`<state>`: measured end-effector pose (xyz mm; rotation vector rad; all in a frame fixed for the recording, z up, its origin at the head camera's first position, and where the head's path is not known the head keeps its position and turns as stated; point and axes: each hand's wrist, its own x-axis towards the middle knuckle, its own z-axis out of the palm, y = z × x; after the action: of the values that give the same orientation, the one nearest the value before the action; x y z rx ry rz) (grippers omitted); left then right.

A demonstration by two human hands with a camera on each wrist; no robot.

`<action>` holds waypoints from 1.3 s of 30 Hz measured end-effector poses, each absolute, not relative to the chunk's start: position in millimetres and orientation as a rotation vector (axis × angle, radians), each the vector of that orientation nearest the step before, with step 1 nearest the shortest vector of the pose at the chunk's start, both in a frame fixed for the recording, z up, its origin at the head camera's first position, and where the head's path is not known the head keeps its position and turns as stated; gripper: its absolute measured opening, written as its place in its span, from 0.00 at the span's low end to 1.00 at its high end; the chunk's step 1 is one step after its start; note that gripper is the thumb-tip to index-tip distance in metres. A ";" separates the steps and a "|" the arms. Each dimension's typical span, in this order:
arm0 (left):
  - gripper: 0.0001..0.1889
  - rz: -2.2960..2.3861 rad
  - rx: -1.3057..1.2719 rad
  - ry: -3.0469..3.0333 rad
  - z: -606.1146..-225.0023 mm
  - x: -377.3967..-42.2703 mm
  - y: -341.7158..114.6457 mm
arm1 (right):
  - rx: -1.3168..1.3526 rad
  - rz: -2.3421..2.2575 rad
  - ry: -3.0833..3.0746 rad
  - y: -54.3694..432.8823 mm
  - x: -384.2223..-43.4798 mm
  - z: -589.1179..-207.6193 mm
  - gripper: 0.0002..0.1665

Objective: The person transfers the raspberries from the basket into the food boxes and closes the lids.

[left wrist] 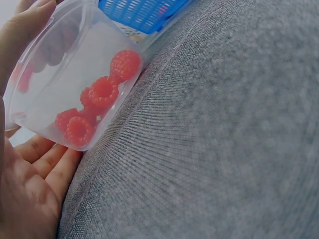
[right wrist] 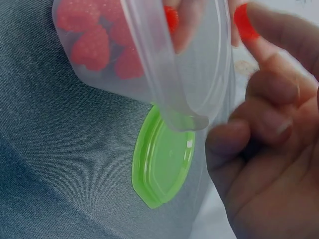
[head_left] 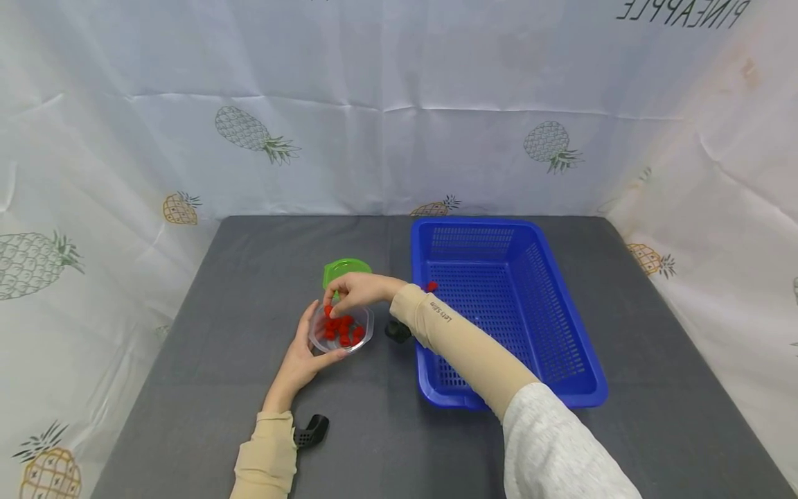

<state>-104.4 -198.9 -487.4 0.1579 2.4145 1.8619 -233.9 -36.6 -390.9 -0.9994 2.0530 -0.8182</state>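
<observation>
A clear plastic container (head_left: 369, 324) with several red raspberries (head_left: 346, 327) in it stands on the grey tabletop. My left hand (head_left: 299, 362) holds it from the left, thumb at the near side and fingers along the far left wall. In the left wrist view, raspberries (left wrist: 103, 92) show through the container's wall. Over the container's opening, my right hand (head_left: 363, 288) pinches one raspberry (right wrist: 245, 22) between thumb and forefinger; its other fingers are curled. A green lid (head_left: 346, 266) lies just behind the container, partly covered by the right hand in the head view.
To the right stands a blue plastic basket (head_left: 589, 388) with slotted walls, and my right forearm crosses over it. One raspberry (head_left: 431, 286) shows at the basket's left side, near the forearm. A white pineapple-print cloth (head_left: 349, 152) hangs behind the table.
</observation>
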 end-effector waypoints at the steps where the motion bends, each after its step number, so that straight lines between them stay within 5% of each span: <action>1: 0.53 1.861 0.154 2.417 -486.9 -104.3 -198.7 | -0.996 -0.808 2.073 -36.6 -234.0 -391.5 0.12; 39: 0.54 1.829 0.126 2.438 -474.1 -100.7 -195.7 | -0.976 -0.773 2.059 -31.8 -241.3 -390.8 0.14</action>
<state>-100.7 -195.7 -474.1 0.1262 2.4382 1.8290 -241.3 -31.8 -390.8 -0.9756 2.0591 -0.7726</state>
